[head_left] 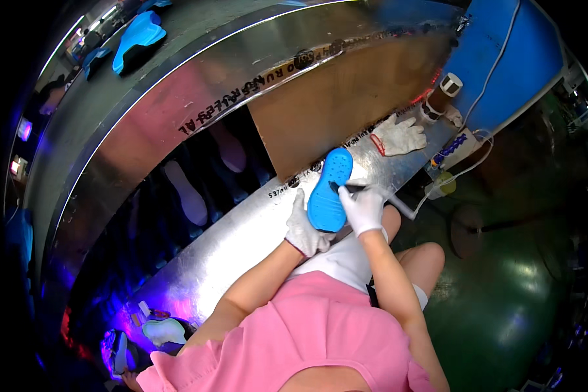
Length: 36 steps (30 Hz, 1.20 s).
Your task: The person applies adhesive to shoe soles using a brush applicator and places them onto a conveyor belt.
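Note:
A bright blue shoe sole is tilted over the metal ledge in front of me, its dotted end pointing away and its ridged end toward me. My left hand, in a white knit glove, grips it near the ridged end, thumb along the left edge and fingers partly hidden underneath. On the other side, my right hand wears a white glove too. Its fingers are pinched at the sole's right edge around something small and dark, which is too hidden to name.
Beyond the sole lie a loose white glove and a brown bottle with a pale lid. A power strip with cables sits at right. Sole-shaped pieces stand inside the dark opening, left. A shoe and another person's hand show lower left.

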{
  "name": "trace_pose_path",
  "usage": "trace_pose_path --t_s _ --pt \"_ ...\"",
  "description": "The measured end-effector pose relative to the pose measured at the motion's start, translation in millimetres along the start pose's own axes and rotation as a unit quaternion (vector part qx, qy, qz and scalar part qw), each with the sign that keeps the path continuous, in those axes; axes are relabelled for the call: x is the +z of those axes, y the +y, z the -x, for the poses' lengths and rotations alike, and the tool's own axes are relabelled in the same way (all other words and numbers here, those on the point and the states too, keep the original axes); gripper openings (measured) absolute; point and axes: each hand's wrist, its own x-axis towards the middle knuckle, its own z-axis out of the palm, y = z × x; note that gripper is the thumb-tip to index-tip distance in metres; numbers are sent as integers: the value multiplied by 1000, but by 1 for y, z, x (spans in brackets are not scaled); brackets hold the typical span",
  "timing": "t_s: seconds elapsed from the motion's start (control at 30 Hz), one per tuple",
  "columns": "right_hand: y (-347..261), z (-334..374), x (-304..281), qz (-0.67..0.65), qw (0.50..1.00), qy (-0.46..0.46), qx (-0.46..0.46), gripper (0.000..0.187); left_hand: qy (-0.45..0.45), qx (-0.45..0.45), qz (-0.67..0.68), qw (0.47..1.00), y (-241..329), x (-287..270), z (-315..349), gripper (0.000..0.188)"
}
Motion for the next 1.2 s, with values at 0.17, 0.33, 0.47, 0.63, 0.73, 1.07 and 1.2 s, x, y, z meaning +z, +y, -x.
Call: trace_pose_path --t_s 0.17,0.33,0.47,0.63,0.73,1.07,1.2 --pt "-43 17 -68 -74 987 -140 33 15 144 109 -128 975 -18 24 8 77" --pt "-55 -8 -76 -8 981 38 -192 13 166 191 -7 967 -44 59 3 54" --pt "-80 1 -89 -113 961 -122 -219 16 -142 92 117 979 -39 7 -14 73" --pt "-72 -2 -101 -47 956 -16 -288 17 -122 121 110 979 -42 43 -2 78" --pt "-92 30 -98 -138 950 -110 -257 25 -64 128 -6 990 -27 70 0 87" --pt "-100 42 -103 -237 963 -98 -81 22 -89 82 -14 992 8 74 -1 87" --pt "-77 28 -107 -125 958 -126 -226 26 -94 53 -70 992 22 84 -5 95"
